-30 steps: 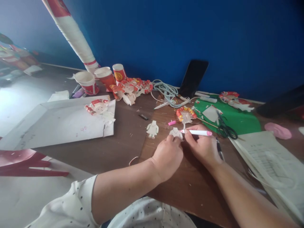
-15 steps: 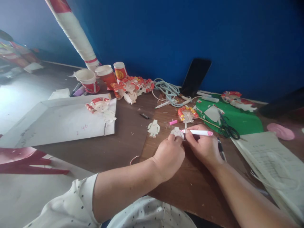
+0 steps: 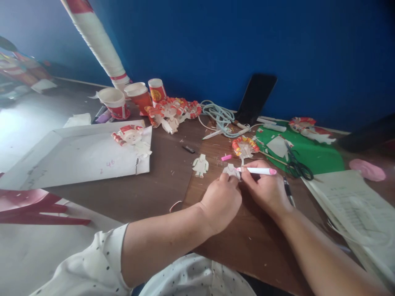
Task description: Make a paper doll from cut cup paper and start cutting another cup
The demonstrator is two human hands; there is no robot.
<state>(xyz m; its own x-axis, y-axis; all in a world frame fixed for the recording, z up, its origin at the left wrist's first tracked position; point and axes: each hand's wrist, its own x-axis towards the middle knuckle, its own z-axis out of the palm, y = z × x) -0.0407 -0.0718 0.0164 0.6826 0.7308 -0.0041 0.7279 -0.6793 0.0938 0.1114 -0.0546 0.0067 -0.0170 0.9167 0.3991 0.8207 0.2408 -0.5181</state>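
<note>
My right hand is closed around a white felt-tip pen with a pink end. Its tip touches a small paper doll cutout on the table, where a pink neckline shows. Fingers of my left hand press on that cutout's lower edge and hide part of it. Just to the left lies a second paper cutout with green outlines. A pink pen cap rests behind the two cutouts. Beyond it is a paper figure with a red and yellow ring.
Paper cups and red paper figures stand at the back. A coiled cable lies before a leaning phone. Scissors rest on a green sheet. A white envelope is left, papers right.
The view has shifted very slightly. Both hands keep nearly the same place, with the pen tip still at the cutout.
</note>
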